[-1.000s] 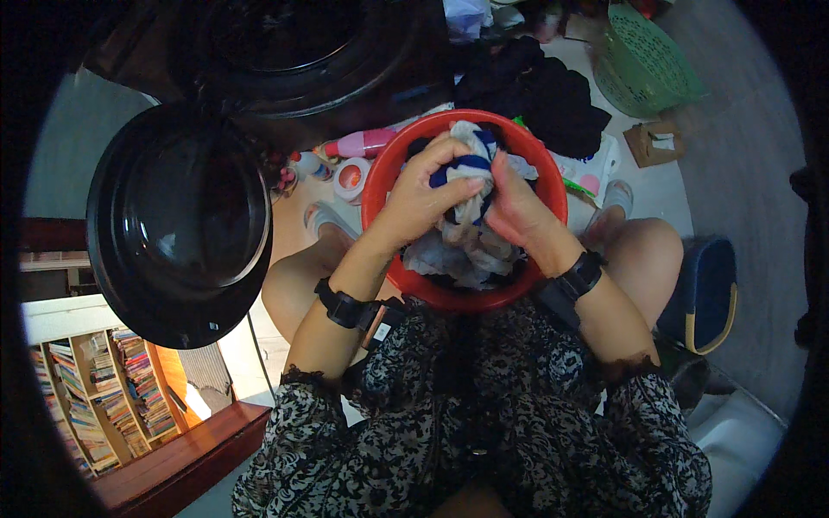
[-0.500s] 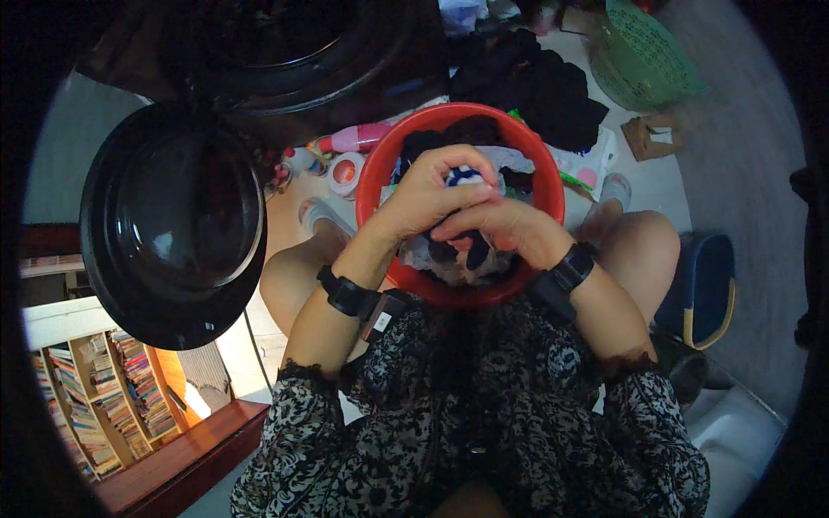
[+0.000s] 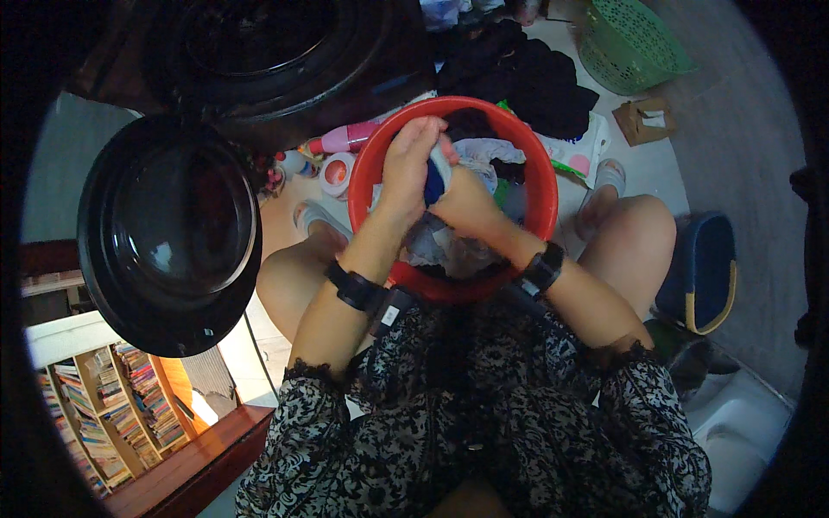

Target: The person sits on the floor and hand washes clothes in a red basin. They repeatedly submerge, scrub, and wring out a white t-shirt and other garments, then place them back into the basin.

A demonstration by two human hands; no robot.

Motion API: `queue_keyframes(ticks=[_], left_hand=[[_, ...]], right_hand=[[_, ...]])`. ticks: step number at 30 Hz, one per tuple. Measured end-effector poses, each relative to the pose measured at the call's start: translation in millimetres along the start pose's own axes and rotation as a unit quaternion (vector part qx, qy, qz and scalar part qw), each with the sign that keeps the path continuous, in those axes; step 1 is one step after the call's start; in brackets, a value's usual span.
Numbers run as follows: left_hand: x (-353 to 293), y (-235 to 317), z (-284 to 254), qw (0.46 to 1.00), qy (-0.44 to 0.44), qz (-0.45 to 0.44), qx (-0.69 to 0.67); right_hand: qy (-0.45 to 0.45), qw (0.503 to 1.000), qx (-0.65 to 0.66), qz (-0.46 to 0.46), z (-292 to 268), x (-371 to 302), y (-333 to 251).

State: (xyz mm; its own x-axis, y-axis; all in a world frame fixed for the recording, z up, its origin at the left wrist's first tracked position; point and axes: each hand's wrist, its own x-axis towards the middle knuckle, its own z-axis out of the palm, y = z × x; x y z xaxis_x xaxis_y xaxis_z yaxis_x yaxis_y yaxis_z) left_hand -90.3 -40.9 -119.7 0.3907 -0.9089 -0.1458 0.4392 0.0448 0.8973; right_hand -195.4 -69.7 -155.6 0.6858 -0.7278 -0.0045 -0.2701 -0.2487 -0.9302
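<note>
Above a red bucket (image 3: 543, 164) between my knees, my left hand (image 3: 408, 168) and my right hand (image 3: 469, 203) are both closed on a small blue and white cloth (image 3: 436, 181). The cloth is bunched between them, and most of it is hidden by the fingers, so I cannot tell what garment it is. In the bucket below lie more wet-looking fabrics, including a pale patterned piece (image 3: 490, 152) beyond my right hand and whitish, crumpled material (image 3: 423, 242) near the front rim.
Dark clothes (image 3: 527, 82) are heaped on the floor behind the bucket. A green perforated basket (image 3: 626, 52), a brown tissue box (image 3: 643, 121) and a blue bin (image 3: 701, 268) stand at right. Left are a pink bottle (image 3: 345, 138), a round white tub (image 3: 337, 175) and a glossy black lid (image 3: 173, 233).
My hands have shifted slightly left and turned, from overlapping over the bucket's middle to gripping the cloth side by side. The view has shifted a little.
</note>
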Motion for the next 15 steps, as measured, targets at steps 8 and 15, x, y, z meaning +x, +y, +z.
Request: queue_keyframes(ticks=[8, 15], left_hand=[[-12, -12, -27, 0.946, -0.147, -0.266, -0.112], [-19, -30, -14, 0.898, -0.235, -0.175, 0.329]], right_hand=[[-0.206, 0.758, 0.613, 0.089, -57, 20, -22], [-0.135, 0.835, 0.527, 0.08, -48, 19, -24]])
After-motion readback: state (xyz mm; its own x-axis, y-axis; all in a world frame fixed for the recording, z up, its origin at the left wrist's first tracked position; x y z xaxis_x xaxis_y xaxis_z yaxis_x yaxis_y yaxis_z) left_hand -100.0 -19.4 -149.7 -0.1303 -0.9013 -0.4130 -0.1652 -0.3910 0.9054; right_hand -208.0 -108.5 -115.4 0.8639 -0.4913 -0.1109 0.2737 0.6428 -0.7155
